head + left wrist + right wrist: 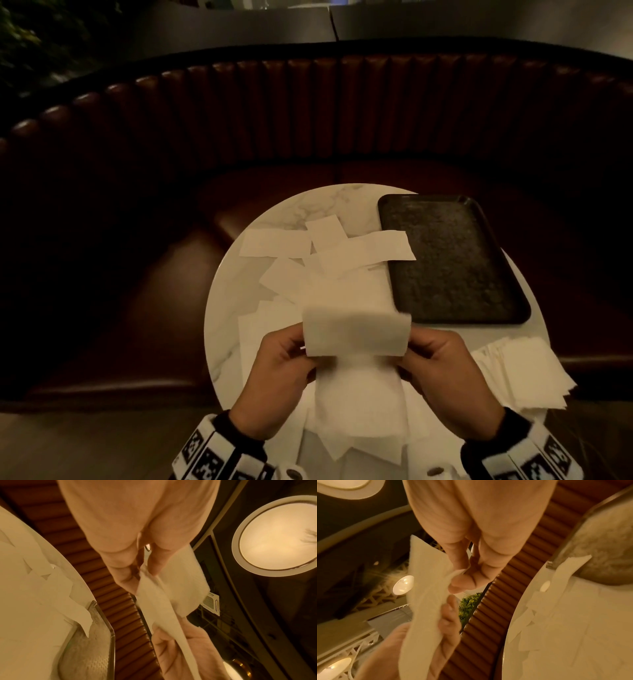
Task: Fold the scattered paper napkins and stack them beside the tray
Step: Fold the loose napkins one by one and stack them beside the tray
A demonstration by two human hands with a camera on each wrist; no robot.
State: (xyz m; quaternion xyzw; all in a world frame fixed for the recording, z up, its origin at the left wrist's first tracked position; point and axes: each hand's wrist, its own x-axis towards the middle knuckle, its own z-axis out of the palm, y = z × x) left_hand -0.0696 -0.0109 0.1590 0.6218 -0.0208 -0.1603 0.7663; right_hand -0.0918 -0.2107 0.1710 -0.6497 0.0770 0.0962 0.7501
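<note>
I hold one white paper napkin point(356, 334) bent over in the air above the near part of the round marble table point(222, 329). My left hand point(277, 373) pinches its left end and my right hand point(442, 366) pinches its right end. The left wrist view shows thumb and fingers point(126, 577) nipping the napkin point(178, 588); the right wrist view shows the same pinch point(462, 580) on the napkin point(426, 588). Several loose napkins point(329, 253) lie scattered over the table. A stack of folded napkins point(520, 373) sits near the dark tray point(448, 260), on its near side.
The tray takes up the table's right part, and one loose napkin's corner overlaps its left rim. More napkins point(359, 411) lie under my hands at the near edge. A curved brown ribbed booth seat point(308, 113) wraps round the far side of the table.
</note>
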